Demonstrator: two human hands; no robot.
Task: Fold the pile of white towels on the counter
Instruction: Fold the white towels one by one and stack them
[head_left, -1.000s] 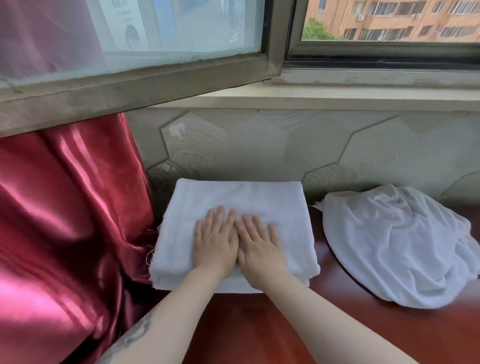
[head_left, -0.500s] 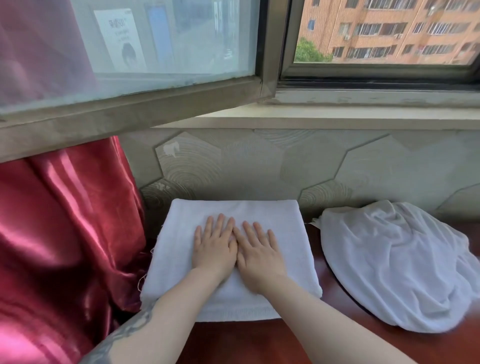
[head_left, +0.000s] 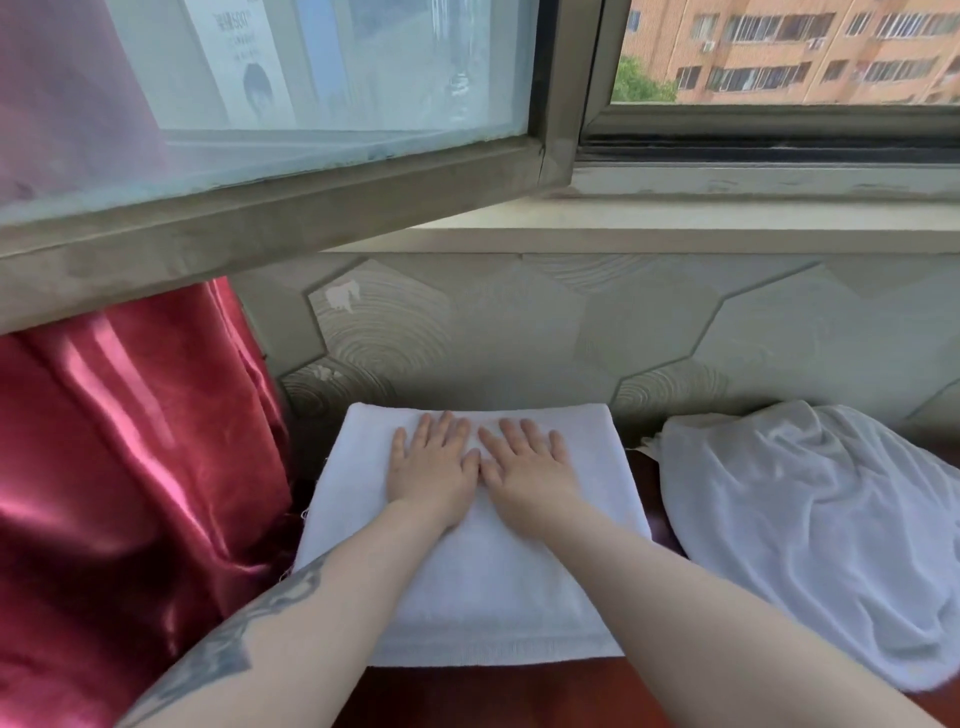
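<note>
From the head view, the left hand (head_left: 431, 478) and right hand (head_left: 527, 473) are lying flat, fingers straight and spread, pressing side by side on the folded towel (head_left: 467, 582) (gripping nothing). The towel is sitting on the bench (head_left: 493, 696), left of a crumpled white towel (head_left: 810, 530), beside the red curtain (head_left: 130, 493).

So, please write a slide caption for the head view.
Both hands press flat on a folded towel; unfolded towels wait.
</note>
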